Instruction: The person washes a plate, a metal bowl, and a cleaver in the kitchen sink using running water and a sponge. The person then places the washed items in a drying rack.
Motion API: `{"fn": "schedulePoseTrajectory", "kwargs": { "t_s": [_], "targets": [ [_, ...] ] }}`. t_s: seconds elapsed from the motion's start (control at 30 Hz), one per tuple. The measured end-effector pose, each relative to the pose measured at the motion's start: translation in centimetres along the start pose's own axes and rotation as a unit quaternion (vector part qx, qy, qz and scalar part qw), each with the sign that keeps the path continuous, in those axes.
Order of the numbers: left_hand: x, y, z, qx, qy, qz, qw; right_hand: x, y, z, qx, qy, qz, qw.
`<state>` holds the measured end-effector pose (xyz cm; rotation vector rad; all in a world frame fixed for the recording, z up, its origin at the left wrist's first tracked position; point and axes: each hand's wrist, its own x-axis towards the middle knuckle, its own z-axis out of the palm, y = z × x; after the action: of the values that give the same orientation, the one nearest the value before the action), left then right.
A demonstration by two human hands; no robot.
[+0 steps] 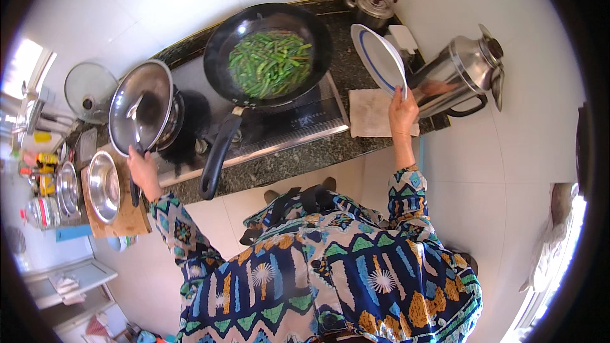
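My left hand [144, 171] is at the near edge of a steel bowl [124, 100], closed around the dark handle of a metal spatula [137, 124] that lies in the bowl; whether it also grips the rim is unclear. A white plate with a blue ring [379, 57] is held tilted on edge by my right hand [403, 112], above a beige cloth [364, 113]. Between my hands, a black wok [214, 66] with a long black handle sits on the cooktop and holds cut green vegetables [269, 64].
A steel thermos jug [457, 74] and a kettle [376, 5] stand on the right. To the left are a glass lid [90, 88], a metal basin [104, 188] on a wooden cutting board [136, 221], and bottles. The granite counter edge [271, 166] runs before me.
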<state>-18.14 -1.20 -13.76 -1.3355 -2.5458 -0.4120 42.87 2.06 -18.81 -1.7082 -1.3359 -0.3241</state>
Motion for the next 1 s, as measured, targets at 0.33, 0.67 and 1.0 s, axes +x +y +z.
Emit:
{"fn": "schedulePoseTrajectory", "kwargs": {
  "t_s": [0.33,0.67,1.0],
  "targets": [
    [-5.1,1.0,-10.1,-0.134,0.164,0.038,0.976,-1.5,0.9,1.8,0.404,-0.161,0.373,0.820],
    [-15.9,14.5,-18.2,-0.519,-0.060,0.166,0.836,-4.1,0.0,4.5,0.514,-0.269,0.495,0.647],
    [-24.3,26.6,-9.4,-0.639,-0.486,0.054,0.593,-3.1,1.0,5.2,0.548,-0.294,0.525,0.582]
  ]
}}
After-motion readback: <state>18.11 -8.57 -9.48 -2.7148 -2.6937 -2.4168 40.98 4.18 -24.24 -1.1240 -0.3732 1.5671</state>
